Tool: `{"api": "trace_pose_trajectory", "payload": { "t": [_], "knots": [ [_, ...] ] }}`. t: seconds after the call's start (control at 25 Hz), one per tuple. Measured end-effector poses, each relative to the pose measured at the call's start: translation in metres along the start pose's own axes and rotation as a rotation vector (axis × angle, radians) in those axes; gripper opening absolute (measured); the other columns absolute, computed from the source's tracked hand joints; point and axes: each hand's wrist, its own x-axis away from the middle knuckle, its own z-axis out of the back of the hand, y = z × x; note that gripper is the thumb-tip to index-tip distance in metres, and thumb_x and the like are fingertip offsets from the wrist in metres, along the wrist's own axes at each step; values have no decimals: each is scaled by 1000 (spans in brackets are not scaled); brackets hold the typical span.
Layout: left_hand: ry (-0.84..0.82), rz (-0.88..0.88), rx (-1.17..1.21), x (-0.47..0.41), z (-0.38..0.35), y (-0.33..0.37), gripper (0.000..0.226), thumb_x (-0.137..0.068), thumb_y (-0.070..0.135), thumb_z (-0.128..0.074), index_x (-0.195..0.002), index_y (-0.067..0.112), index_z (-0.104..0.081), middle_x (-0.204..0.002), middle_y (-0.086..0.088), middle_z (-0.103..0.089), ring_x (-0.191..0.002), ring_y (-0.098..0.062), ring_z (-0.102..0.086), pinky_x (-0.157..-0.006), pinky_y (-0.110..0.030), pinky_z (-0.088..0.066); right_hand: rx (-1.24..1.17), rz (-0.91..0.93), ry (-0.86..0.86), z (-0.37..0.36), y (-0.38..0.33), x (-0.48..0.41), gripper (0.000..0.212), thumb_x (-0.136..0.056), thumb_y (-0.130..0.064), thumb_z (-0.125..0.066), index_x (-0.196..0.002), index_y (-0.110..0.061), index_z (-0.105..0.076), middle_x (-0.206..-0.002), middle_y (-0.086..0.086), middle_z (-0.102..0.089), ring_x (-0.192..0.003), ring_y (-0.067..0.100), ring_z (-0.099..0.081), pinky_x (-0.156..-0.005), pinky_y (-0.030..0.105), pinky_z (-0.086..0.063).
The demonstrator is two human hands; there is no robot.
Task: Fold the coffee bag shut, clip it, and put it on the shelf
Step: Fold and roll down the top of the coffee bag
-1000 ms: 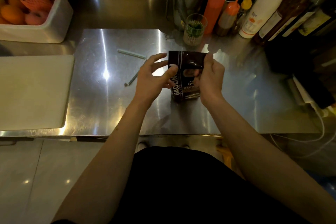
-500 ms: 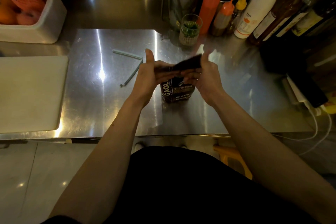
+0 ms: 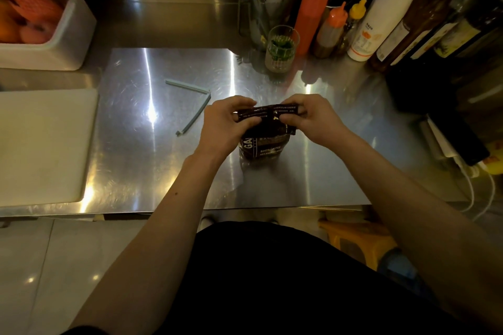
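The coffee bag (image 3: 262,141) stands upright on the steel bench (image 3: 168,171), just right of the frame's centre. Its top is bent over into a flat strip facing the camera. The left hand (image 3: 226,128) pinches the left end of that strip, thumb in front and fingers curled over the back, its grip closed on the bag. The right hand (image 3: 313,119) pinches the right end the same way, its grip also closed on the bag. Both forearms reach in from the bottom of the frame.

The clip (image 3: 192,102), a pale blue hinged bar, lies open in a V on the bench, to the upper left of the left hand and clear of it.

At the left edge lies a white cutting board (image 3: 40,144). In the upper left corner sits a white tub (image 3: 68,43) with orange fruit in it. Above the bag, toward the top centre, stands a glass (image 3: 281,49) with something green inside. Right of it are a tall red squeeze bottle (image 3: 314,5), two smaller ones, a white bottle (image 3: 381,16) and a row of dark bottles running to the upper right corner. White cables hang off the bench at the right edge.
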Motion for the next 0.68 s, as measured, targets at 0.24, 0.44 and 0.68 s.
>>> {"api": "trace_pose_trajectory", "payload": {
  "t": [0.24, 0.44, 0.68],
  "knots": [
    [7, -83, -85, -6, 2, 5, 12, -89, 18, -67, -97, 14, -74, -89, 5, -71, -82, -2, -65, -79, -10, -50, 33, 66, 88, -3, 3, -10, 11, -88, -11, -66, -97, -10, -72, -81, 1, -68, -72, 9, -64, -67, 16, -48],
    [-44, -137, -202, -15, 9, -1, 18, -89, 15, -67, -104, 9, -74, -96, -4, -76, -85, -7, -66, -87, -16, -50, 99, 87, 25, 4, 4, -11, 16, -92, -19, -63, -104, -13, -72, -91, 2, -73, -80, 8, -66, -68, 10, -49],
    [23, -231, -567, -19, 9, 3, 18, -93, 34, -58, -98, 25, -73, -82, -1, -76, -78, -25, -69, -73, -38, -52, 416, 173, 106, 6, 1, -15, 20, -93, -30, -56, -98, -19, -73, -84, 7, -71, -86, 23, -60, -67, 35, -44]
  ]
}}
